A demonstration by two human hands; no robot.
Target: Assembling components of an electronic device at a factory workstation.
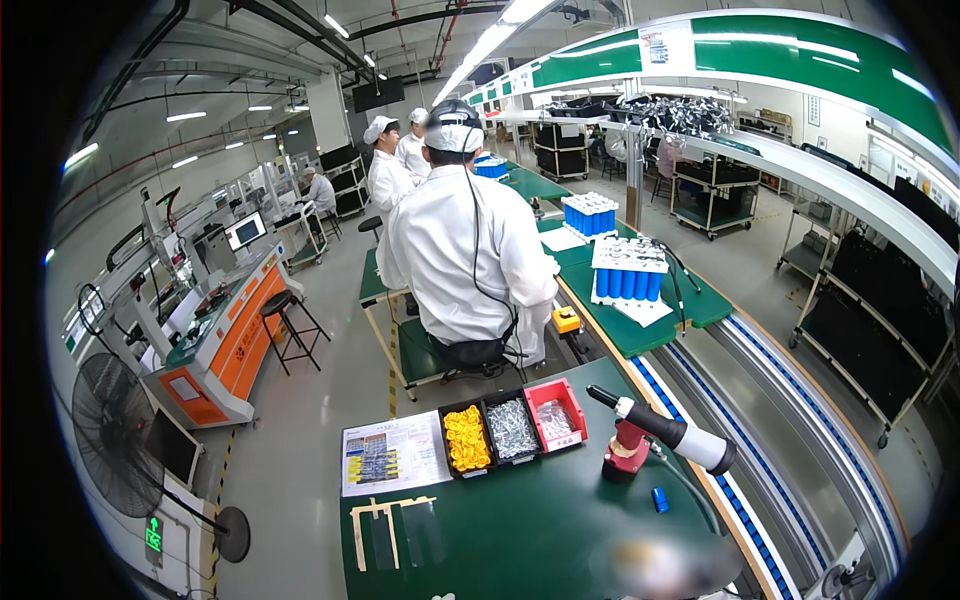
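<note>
Neither of my hands can be made out. A tiny pale shape (444, 597) at the lower edge is too cut off to name. On the green worktable (500, 530) stands an air tool (650, 440) with a red base and a black-and-white barrel, tilted to the right. Beside it lies a small blue cylinder (660, 499). A black bin of yellow plastic parts (467, 440), a black bin of small silver metal parts (511, 428) and a red bin of clear-looking pieces (556, 418) sit in a row. A pale, orange-tinged patch (665, 567) at the lower right is blurred beyond recognition.
A printed sheet (392, 455) and tape strips (393, 530) lie on the table's left. Ahead, a person in white (470, 250) stands with their back to me. Blue cylinder packs (628, 268) stand on the far bench, along a roller conveyor (720, 460). A floor fan (115, 430) stands left.
</note>
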